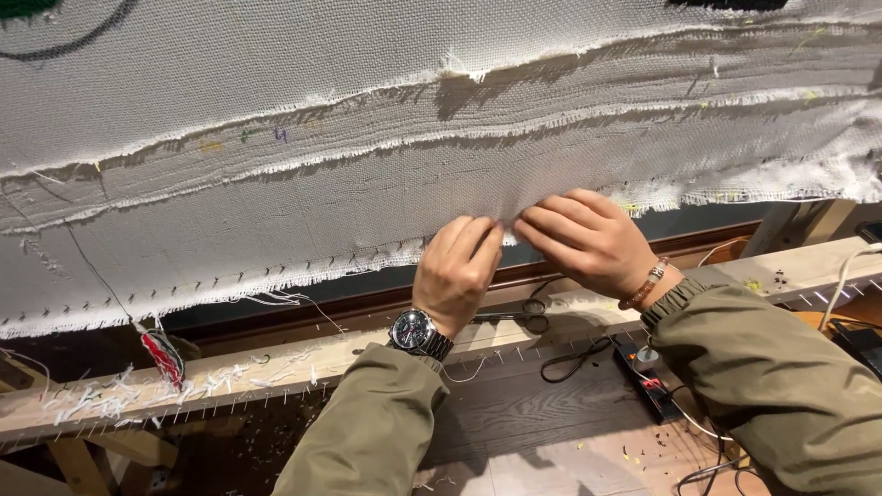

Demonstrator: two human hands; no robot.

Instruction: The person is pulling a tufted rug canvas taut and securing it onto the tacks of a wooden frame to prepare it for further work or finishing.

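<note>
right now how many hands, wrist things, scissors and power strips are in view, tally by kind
hands: 2, left hand and right hand, both pinching the white woven cloth
wristwatch: 1
bead bracelet: 1
scissors: 1
power strip: 1
total: 6

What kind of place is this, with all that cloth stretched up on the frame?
Probably a rug-tufting or textile workshop. White woven backing cloth hangs in frayed layers above a wooden frame rail studded with small nails and littered with thread scraps. Scissors lie on the rail, and both hands pinch the cloth's lower edge.

Wooden rail point(276, 363) carries thread scraps point(110, 390) and scissors point(519, 314).
</note>
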